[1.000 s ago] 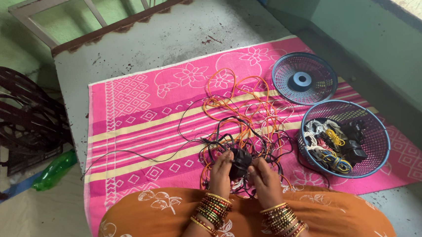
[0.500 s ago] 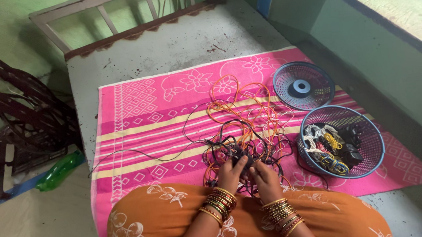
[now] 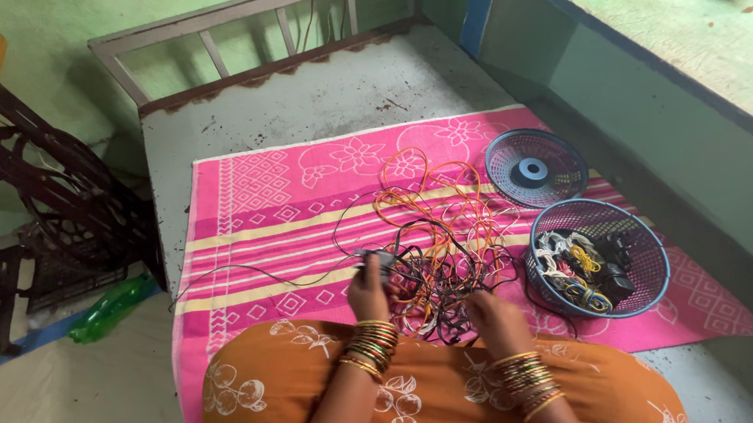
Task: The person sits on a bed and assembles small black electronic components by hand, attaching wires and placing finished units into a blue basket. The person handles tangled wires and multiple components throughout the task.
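We are pinching a small plug (image 3: 373, 258) in our left hand (image 3: 367, 292) while our right hand (image 3: 490, 314) is gripping the big wire tangle (image 3: 436, 243), and only some bundles are lying in the blue basket (image 3: 654, 258).

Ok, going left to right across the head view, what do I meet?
Dark treadle sewing-machine stand → green plastic bottle on the floor → left hand → tangle of orange and black wires → blue mesh plastic basket holding coiled cables.

A tangled heap of thin orange, black and white cables (image 3: 437, 251) lay spread on the pink patterned mat (image 3: 262, 211). A small grey adapter (image 3: 373, 258) sat at its left edge, a black lead trailing leftward.
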